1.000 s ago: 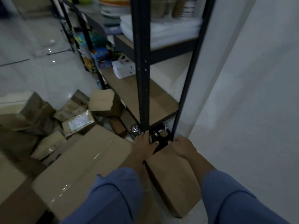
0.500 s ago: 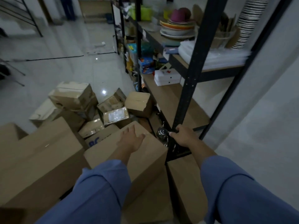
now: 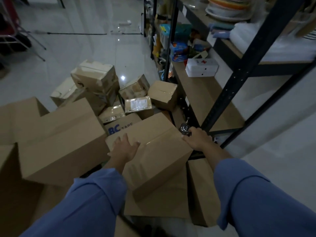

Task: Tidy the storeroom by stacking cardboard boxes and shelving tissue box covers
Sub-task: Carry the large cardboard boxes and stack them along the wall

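- Left hand (image 3: pixel 124 147): lies flat on the top face of the centre box (image 3: pixel 157 151), near its left edge. Fingers are straight and spread, and nothing is gripped.
- Right hand (image 3: pixel 196 140): sits at the far right corner of the centre box, just beside the base of the rack post (image 3: pixel 239 74). Fingers are curled downward. Whether they grip the box corner or the rack frame cannot be told.
- Both forearms wear blue sleeves (image 3: pixel 256 202).
- Centre box: closed, with a taped seam along the top. It rests tilted on a flat box (image 3: pixel 162 206) underneath it.
- Left box (image 3: pixel 59 142): large and closed, and it touches the centre box's left side.
- Side box (image 3: pixel 201 189): stands on the floor below the right forearm, against the rack's end.
- Tape box (image 3: pixel 123 125): carries blue print and is partly hidden behind the centre box.
- Small boxes (image 3: pixel 95 79): a loose pile on the floor (image 3: pixel 85 48) beyond the tape box. Several are tilted and dented.
- Metal item (image 3: pixel 185 127): shiny and round, just beyond the right fingertips. It is too small to identify.
- Shelf (image 3: pixel 201 96): the low board of the rack. A white first-aid case (image 3: pixel 201 67) with a red cross rests on it.
- Plates (image 3: pixel 227 9): stacked on the upper level of the rack.
- Wall (image 3: pixel 282 142): pale, to the right of the rack.
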